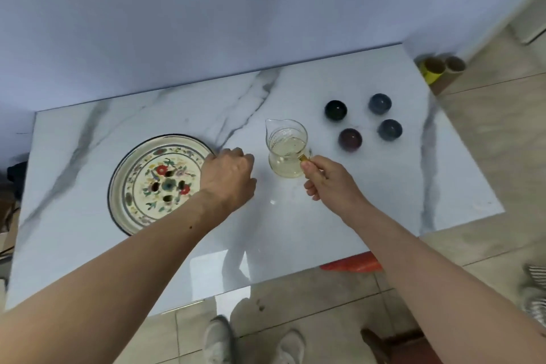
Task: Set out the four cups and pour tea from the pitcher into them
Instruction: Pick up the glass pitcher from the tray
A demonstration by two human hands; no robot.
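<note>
A clear glass pitcher [286, 148] with pale tea stands near the middle of the marble table [177, 245], spout pointing away. My right hand [328, 179] pinches its small gold handle. To the right stand several small dark cups: a black one [336, 109], a blue one [380, 103], a purple one [350, 139] and a dark blue one [390, 129]. My left hand [229, 179] rests on the table just left of the pitcher, fingers curled under, holding nothing that I can see.
A round flowered tray [130, 174] with drain holes lies at the left, its right rim under my left wrist. Beyond the far right table corner sit yellow cardboard tubes [434, 68]. A red object [351, 264] shows under the near edge. My shoes [254, 343] stand on tiled floor.
</note>
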